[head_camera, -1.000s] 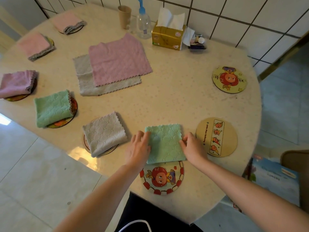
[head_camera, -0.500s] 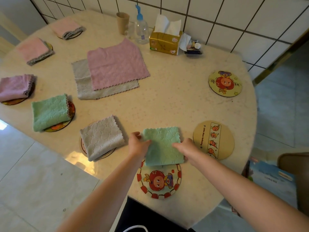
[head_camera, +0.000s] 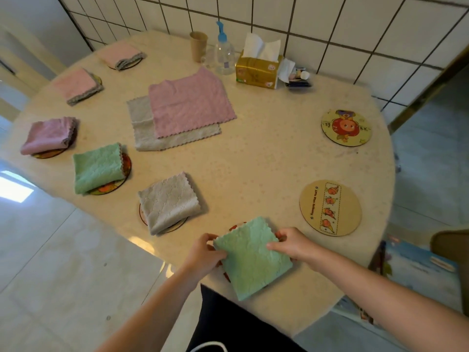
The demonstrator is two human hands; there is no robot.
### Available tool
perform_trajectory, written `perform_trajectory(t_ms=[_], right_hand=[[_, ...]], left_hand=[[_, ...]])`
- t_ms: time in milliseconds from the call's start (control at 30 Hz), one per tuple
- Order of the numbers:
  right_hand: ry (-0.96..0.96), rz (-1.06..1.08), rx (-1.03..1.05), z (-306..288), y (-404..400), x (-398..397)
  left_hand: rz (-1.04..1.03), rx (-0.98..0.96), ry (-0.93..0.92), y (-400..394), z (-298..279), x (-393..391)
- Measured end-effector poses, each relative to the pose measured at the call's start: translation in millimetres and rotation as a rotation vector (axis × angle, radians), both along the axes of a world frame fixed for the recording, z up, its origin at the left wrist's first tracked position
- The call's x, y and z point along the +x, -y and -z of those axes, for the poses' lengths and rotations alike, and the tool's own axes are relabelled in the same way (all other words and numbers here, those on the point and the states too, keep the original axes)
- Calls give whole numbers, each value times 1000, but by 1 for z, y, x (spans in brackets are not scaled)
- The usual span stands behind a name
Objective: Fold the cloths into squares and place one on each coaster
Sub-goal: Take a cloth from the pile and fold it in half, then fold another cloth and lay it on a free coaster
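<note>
both hands pinch the folded square mint-green cloth [head_camera: 252, 257]: left hand [head_camera: 203, 255] grip on its left edge, right hand [head_camera: 291, 243] on its right. since 0.5 s ago cloth pulled nearer, now covering the round red-rimmed coaster [head_camera: 234, 227] under the grip.

Folded green cloth [head_camera: 251, 260] over red-rimmed coaster [head_camera: 234, 226]

I see a home dining corner: a white tiled wall [head_camera: 330, 29], round desk [head_camera: 266, 153], tissue box [head_camera: 258, 71], paper cup [head_camera: 198, 45].
</note>
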State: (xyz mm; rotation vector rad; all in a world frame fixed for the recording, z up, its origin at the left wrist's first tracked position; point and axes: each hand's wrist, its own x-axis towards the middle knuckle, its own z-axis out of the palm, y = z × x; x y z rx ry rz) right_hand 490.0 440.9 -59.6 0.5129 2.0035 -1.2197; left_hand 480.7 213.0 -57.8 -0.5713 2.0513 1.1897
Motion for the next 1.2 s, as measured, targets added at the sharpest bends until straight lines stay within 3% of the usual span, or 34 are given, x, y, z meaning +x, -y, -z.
perform_trajectory(t_ms=[333,500,833,1200], right_hand=[[-129,-83,294,12,2,6],[-297,-141,476,4,-1,-18],[-494,-258,447,-13,64,-162],[-616,-314,418,-3,201,-322]], left_hand=[[298,-349,-217,8,10,12],[386,-380,-329,22,-3,-11],[483,-444,-627,81,-19,-160],[729,-498,-691,179,2,-350]])
